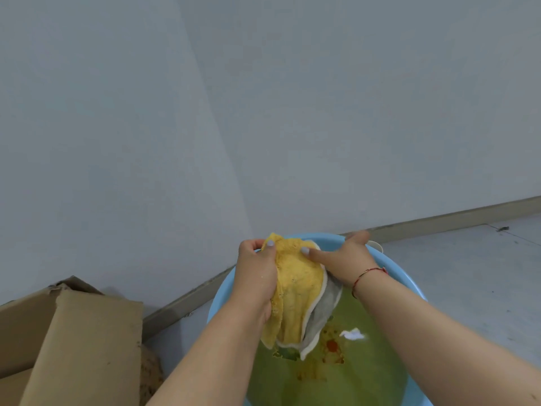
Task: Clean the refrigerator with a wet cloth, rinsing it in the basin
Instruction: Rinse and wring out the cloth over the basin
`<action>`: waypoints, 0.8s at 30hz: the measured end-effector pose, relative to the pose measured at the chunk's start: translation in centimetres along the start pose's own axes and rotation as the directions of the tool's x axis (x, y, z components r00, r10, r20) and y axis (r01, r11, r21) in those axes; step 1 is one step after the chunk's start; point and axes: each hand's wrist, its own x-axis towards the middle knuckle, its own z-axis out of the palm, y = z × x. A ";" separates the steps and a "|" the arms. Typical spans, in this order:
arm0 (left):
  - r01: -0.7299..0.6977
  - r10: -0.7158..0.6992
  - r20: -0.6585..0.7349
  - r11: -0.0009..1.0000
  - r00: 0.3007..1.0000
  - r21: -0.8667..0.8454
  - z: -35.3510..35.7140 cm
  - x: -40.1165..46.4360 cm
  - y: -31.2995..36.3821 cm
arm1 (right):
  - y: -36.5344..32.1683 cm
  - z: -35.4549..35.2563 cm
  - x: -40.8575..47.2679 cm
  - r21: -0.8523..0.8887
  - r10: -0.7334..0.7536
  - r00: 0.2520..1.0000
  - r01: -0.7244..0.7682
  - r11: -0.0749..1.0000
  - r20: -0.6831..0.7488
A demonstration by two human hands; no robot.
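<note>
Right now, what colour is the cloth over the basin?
Yellow on one side, grey on the other, with a white edge: the cloth, clearest in the head view.

There is one view only, from a camera worn on the person's head, so no part of the scene is shared with a second view. It looks forward and down from above the forearms, which enter from the bottom edge and reach away from the lens. The left hand [257, 273] and right hand [345, 262] sit just below the middle of the picture, close to the camera, over a basin [222, 291] on the floor [468, 268]. Beyond the hands the view faces a plain wall [263, 112] that fills the upper half. The wide lens bends the skirting line. A cardboard box [82, 341] lies to the left of the left hand.
</note>
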 end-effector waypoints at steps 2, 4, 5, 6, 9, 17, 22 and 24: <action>-0.021 0.021 0.012 1.000 1.000 -0.017 -0.2 -0.2 0.2 | 0.0 0.6 0.1 0.173 0.006 0.990 -0.031 0.984 0.143; -0.038 0.039 0.029 0.999 0.999 -0.030 -0.3 -0.2 0.1 | 0.0 1.1 -0.2 0.331 0.053 0.939 -0.172 0.928 0.339; -0.045 0.046 0.036 0.998 0.998 -0.034 -0.3 -0.3 0.1 | -0.1 1.1 -0.7 0.380 0.086 0.915 -0.247 0.892 0.395; -0.052 0.054 0.039 0.998 0.998 -0.041 -0.3 -0.4 0.1 | 0.0 1.2 -1.0 0.411 0.113 0.904 -0.296 0.862 0.413; -0.065 0.067 0.036 0.997 0.997 -0.041 -0.4 -0.2 -0.4 | 0.3 1.1 -1.4 0.436 0.189 0.892 -0.375 0.818 0.412; -0.132 0.134 0.037 0.990 0.990 -0.038 -0.4 0.2 -0.7 | 0.5 1.1 -0.7 0.379 0.319 0.798 -0.543 0.750 0.512; -0.139 0.142 0.045 0.988 0.989 -0.073 -0.6 0.6 -0.9 | 1.0 1.3 -0.4 0.376 0.330 0.775 -0.572 0.729 0.539; -0.149 0.153 0.047 0.986 0.987 -0.078 -0.6 0.5 -0.9 | 1.1 1.4 -0.6 0.369 0.333 0.749 -0.599 0.711 0.574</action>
